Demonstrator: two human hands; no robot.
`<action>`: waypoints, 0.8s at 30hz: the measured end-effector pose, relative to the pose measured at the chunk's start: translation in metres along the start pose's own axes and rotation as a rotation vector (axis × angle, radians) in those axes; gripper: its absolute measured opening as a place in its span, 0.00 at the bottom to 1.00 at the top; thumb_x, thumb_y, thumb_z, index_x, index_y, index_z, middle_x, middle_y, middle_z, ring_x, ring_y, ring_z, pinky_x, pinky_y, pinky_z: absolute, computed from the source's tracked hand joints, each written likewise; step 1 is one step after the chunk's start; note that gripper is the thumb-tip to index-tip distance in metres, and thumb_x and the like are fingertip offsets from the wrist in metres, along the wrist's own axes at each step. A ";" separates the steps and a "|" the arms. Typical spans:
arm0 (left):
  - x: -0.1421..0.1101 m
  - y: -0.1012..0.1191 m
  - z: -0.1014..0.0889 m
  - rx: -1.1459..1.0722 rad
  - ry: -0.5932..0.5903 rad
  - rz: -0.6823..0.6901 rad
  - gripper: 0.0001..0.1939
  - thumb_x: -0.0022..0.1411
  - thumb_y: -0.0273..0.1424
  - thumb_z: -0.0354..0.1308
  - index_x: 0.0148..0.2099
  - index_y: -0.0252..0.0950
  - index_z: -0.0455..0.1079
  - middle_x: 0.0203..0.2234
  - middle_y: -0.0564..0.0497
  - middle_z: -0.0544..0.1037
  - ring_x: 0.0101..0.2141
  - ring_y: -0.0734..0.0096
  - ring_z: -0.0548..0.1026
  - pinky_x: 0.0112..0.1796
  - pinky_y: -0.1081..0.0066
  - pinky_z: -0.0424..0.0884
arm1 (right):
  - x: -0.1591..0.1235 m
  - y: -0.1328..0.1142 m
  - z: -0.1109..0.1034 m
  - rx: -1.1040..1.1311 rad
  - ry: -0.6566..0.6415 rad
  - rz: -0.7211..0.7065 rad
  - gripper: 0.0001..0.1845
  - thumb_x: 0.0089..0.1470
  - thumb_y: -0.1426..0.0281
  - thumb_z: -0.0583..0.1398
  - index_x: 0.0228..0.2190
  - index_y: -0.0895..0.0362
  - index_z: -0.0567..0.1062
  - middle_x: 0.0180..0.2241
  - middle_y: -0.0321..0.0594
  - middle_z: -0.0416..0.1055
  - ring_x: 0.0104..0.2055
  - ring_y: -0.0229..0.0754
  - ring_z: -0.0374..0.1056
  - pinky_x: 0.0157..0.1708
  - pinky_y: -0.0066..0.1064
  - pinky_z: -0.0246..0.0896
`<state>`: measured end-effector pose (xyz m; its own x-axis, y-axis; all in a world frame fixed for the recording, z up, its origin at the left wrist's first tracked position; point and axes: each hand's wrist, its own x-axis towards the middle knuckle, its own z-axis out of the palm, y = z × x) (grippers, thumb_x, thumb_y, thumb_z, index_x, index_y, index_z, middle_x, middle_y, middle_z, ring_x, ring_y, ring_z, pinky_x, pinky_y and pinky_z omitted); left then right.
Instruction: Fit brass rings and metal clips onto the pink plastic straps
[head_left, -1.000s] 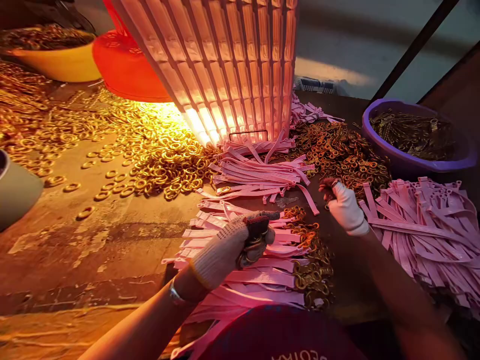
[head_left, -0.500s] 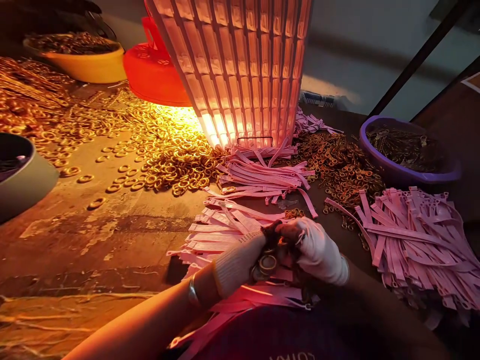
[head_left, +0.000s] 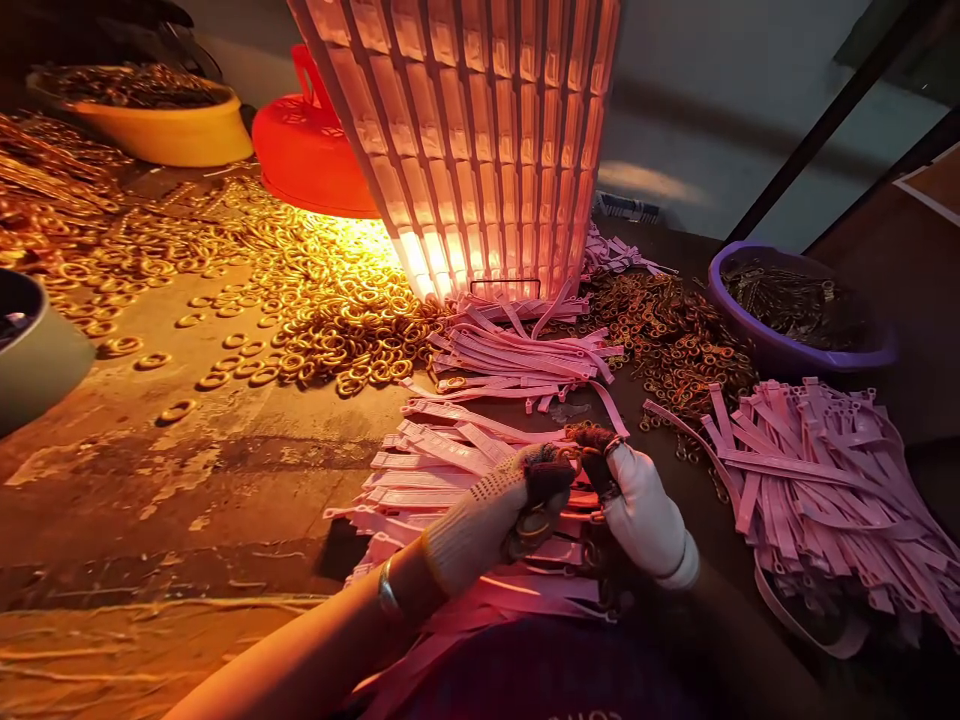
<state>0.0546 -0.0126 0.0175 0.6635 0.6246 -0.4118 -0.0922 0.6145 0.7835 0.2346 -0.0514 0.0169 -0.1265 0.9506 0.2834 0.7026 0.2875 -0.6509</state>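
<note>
My left hand [head_left: 491,515], in a dotted knit glove with darkened fingertips, is closed around a few metal rings [head_left: 535,522]. Close against it is my right hand [head_left: 645,515], in a white glove with bare, dark-stained fingertips. Its fingers are pinched together, and whatever small piece is between the two hands is hidden. Under both hands lies a row of pink straps [head_left: 427,470], with small metal fittings at their right-hand ends, mostly covered by my right hand. Farther back rests another bundle of pink straps [head_left: 517,350].
A glowing red lamp [head_left: 311,155] lights a heap of brass-coloured rings [head_left: 360,320] beside a tall ribbed panel [head_left: 480,150]. To the right are dark metal clasps [head_left: 675,340], a purple basin [head_left: 795,345] and piled pink straps [head_left: 817,470]. A yellow tub [head_left: 180,130] and pale bucket [head_left: 45,370] stand left.
My right hand has come from beside the clasp heap to meet my left hand over the straps. One pink strap on the right pile has shifted outward. The view has swung slightly.
</note>
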 end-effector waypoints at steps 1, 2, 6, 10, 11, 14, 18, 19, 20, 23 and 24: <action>0.000 0.000 0.001 0.026 0.026 0.020 0.17 0.63 0.44 0.58 0.29 0.39 0.62 0.12 0.61 0.59 0.11 0.81 0.52 0.11 0.80 0.49 | -0.001 -0.001 -0.001 0.007 -0.012 0.036 0.18 0.66 0.70 0.53 0.55 0.54 0.72 0.49 0.48 0.78 0.50 0.49 0.74 0.54 0.42 0.69; 0.001 -0.002 0.001 0.051 0.051 0.034 0.17 0.64 0.44 0.58 0.30 0.39 0.62 0.12 0.61 0.59 0.11 0.81 0.52 0.10 0.80 0.49 | -0.001 -0.002 -0.001 0.013 -0.030 0.056 0.18 0.67 0.68 0.53 0.56 0.53 0.71 0.50 0.48 0.78 0.51 0.49 0.74 0.55 0.41 0.69; 0.002 -0.004 -0.003 0.140 0.087 0.072 0.14 0.65 0.43 0.57 0.34 0.40 0.62 0.12 0.61 0.61 0.11 0.79 0.54 0.10 0.80 0.52 | 0.001 -0.005 -0.002 -0.018 -0.162 0.057 0.17 0.62 0.73 0.54 0.51 0.54 0.73 0.45 0.45 0.79 0.46 0.48 0.75 0.48 0.36 0.69; -0.001 0.002 -0.007 0.288 0.046 0.069 0.11 0.63 0.39 0.60 0.36 0.39 0.64 0.14 0.61 0.64 0.12 0.80 0.58 0.11 0.81 0.52 | 0.004 -0.005 -0.004 -0.190 -0.210 0.087 0.13 0.53 0.77 0.55 0.38 0.54 0.75 0.35 0.43 0.79 0.36 0.45 0.74 0.36 0.30 0.63; -0.001 0.003 -0.009 0.304 0.052 0.063 0.12 0.62 0.39 0.61 0.35 0.38 0.64 0.14 0.61 0.64 0.12 0.80 0.58 0.11 0.81 0.52 | 0.005 -0.005 -0.004 -0.253 -0.225 0.085 0.10 0.52 0.77 0.56 0.34 0.54 0.74 0.32 0.42 0.79 0.33 0.45 0.73 0.33 0.30 0.60; 0.003 -0.002 -0.011 0.194 0.059 0.034 0.15 0.62 0.42 0.61 0.32 0.39 0.62 0.14 0.61 0.62 0.11 0.81 0.56 0.11 0.81 0.51 | 0.004 -0.005 0.000 -0.455 -0.252 0.028 0.01 0.49 0.71 0.59 0.28 0.55 0.72 0.27 0.42 0.76 0.29 0.44 0.70 0.28 0.31 0.52; 0.013 -0.009 -0.012 -0.088 0.012 0.013 0.17 0.61 0.42 0.61 0.31 0.40 0.58 0.13 0.63 0.58 0.11 0.82 0.52 0.12 0.81 0.50 | -0.001 -0.006 0.014 -0.580 -0.189 -0.046 0.09 0.50 0.63 0.62 0.29 0.57 0.73 0.27 0.48 0.76 0.29 0.48 0.71 0.28 0.33 0.53; 0.015 -0.007 -0.013 -0.114 0.004 0.013 0.17 0.61 0.42 0.61 0.30 0.40 0.58 0.13 0.63 0.57 0.11 0.82 0.51 0.12 0.81 0.50 | -0.002 -0.006 0.016 -0.542 -0.173 -0.020 0.09 0.52 0.63 0.61 0.29 0.57 0.73 0.27 0.48 0.76 0.29 0.47 0.72 0.28 0.33 0.53; 0.018 -0.003 -0.015 -0.113 -0.011 0.012 0.17 0.61 0.42 0.60 0.30 0.40 0.58 0.13 0.63 0.56 0.11 0.82 0.50 0.12 0.81 0.50 | -0.002 -0.005 0.018 -0.478 -0.156 0.022 0.09 0.55 0.64 0.60 0.30 0.57 0.74 0.26 0.46 0.76 0.28 0.47 0.72 0.28 0.32 0.54; 0.035 0.020 -0.029 0.115 -0.001 0.058 0.18 0.64 0.47 0.54 0.31 0.39 0.61 0.14 0.63 0.52 0.12 0.82 0.46 0.13 0.79 0.49 | 0.002 0.003 0.016 -0.231 -0.064 0.125 0.11 0.64 0.64 0.56 0.38 0.56 0.76 0.28 0.43 0.78 0.29 0.45 0.73 0.29 0.30 0.59; 0.043 0.029 -0.037 0.249 0.036 0.088 0.19 0.66 0.48 0.52 0.32 0.38 0.62 0.14 0.63 0.51 0.12 0.82 0.46 0.13 0.79 0.49 | 0.004 0.008 0.014 -0.155 -0.021 0.135 0.12 0.65 0.64 0.55 0.41 0.55 0.77 0.30 0.43 0.79 0.30 0.45 0.74 0.31 0.30 0.61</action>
<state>0.0536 0.0500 0.0052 0.6341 0.6897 -0.3495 0.0399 0.4223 0.9056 0.2299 -0.0432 0.0030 -0.0369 0.9820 0.1851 0.8131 0.1372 -0.5657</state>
